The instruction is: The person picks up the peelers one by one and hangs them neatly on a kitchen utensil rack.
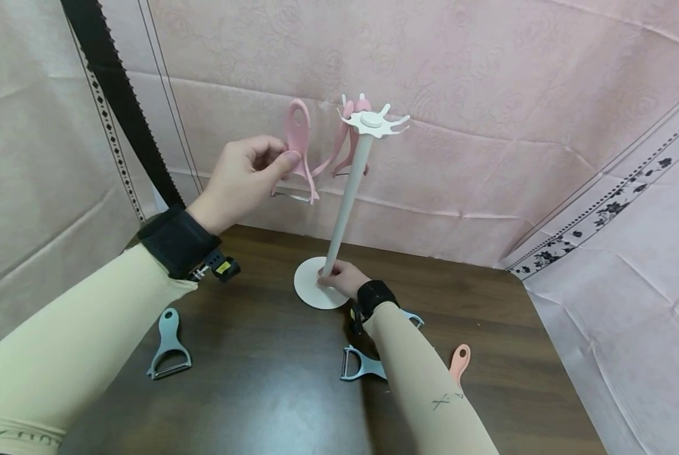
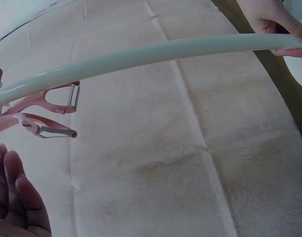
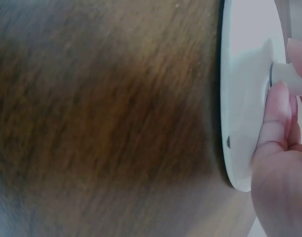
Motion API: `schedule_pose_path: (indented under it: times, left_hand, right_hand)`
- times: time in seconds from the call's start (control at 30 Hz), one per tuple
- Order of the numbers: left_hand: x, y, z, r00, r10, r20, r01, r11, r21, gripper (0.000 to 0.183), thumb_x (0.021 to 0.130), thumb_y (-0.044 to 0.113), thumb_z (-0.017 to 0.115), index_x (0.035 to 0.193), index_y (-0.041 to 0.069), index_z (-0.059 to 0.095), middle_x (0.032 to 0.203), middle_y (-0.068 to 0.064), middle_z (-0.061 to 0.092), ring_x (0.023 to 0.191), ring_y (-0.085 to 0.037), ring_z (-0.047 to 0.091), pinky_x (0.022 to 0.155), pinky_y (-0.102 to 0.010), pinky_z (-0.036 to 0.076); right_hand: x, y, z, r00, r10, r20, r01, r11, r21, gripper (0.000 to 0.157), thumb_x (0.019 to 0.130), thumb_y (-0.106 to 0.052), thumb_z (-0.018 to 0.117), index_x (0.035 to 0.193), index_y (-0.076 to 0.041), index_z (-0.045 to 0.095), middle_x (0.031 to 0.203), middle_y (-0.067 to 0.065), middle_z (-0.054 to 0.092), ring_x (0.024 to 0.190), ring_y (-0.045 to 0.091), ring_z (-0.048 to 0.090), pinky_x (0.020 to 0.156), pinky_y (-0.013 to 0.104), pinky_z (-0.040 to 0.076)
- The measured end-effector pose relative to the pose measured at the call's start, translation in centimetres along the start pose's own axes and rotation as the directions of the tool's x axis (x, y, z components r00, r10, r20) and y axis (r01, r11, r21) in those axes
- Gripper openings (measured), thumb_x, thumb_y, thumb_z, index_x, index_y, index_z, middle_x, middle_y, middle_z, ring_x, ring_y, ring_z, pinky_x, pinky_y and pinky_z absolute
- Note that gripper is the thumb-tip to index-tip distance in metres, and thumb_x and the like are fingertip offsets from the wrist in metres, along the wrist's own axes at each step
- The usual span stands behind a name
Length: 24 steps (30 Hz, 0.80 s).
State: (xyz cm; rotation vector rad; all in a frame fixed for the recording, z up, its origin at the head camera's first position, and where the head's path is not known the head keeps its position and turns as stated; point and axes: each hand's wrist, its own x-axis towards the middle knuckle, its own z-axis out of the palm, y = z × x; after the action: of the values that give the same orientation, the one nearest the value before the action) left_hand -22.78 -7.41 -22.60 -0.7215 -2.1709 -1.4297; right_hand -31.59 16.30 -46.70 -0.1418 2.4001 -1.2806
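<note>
A white stand with a slim pole, a round base and a top ring of hooks stands on the table. My right hand grips the pole low down, just above the base; the right wrist view shows its fingers at the pole's foot. To the left of the hooks, my left hand pinches a pink peeler between thumb and fingers, handle loop up and blade down. Two more pink peelers hang from hooks at the stand's far left side, partly behind the pole in the head view.
A blue peeler lies at the table's left. Another blue peeler, a further blue one and a coral peeler lie around my right forearm, partly hidden by it. A pink patterned cloth hangs behind the wooden table.
</note>
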Motion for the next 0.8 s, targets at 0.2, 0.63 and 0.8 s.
schedule_pose_path:
  times: [0.2,0.63,0.8]
  left_hand:
    - [0.2,0.4,0.4,1.0,0.023,0.001,-0.023,1.0,-0.003,0.02,0.096,0.014,0.06,0.101,-0.003,0.067,0.069,-0.01,0.054,0.06,-0.021,0.047,0.054,-0.027,0.036]
    - [1.4,-0.7,1.3,1.0,0.016,0.027,-0.015,1.0,-0.024,0.02,0.096,0.019,0.061,0.101,0.001,0.069,0.076,-0.012,0.063,0.062,-0.02,0.048,0.052,-0.026,0.039]
    - [1.9,-1.8,1.5,0.999,0.018,0.035,-0.016,0.999,-0.033,0.022,0.095,0.027,0.063,0.101,0.007,0.07,0.078,-0.008,0.065,0.063,-0.02,0.05,0.052,-0.028,0.04]
  right_hand:
    - [-0.2,-0.1,-0.1,1.0,0.0,0.005,0.0,1.0,-0.001,0.025,0.087,-0.018,0.073,0.111,-0.012,0.068,0.104,0.004,0.063,0.102,0.022,0.056,0.096,0.043,0.035]
    - [-0.9,-0.4,-0.2,0.999,-0.031,0.013,0.031,1.0,-0.005,0.024,0.089,-0.018,0.07,0.112,-0.011,0.066,0.104,0.004,0.063,0.102,0.021,0.057,0.096,0.041,0.037]
    - [-0.8,-0.3,-0.2,0.999,-0.036,0.012,0.036,0.999,-0.007,0.025,0.089,-0.019,0.07,0.112,-0.011,0.067,0.103,0.004,0.063,0.101,0.021,0.057,0.095,0.041,0.038]
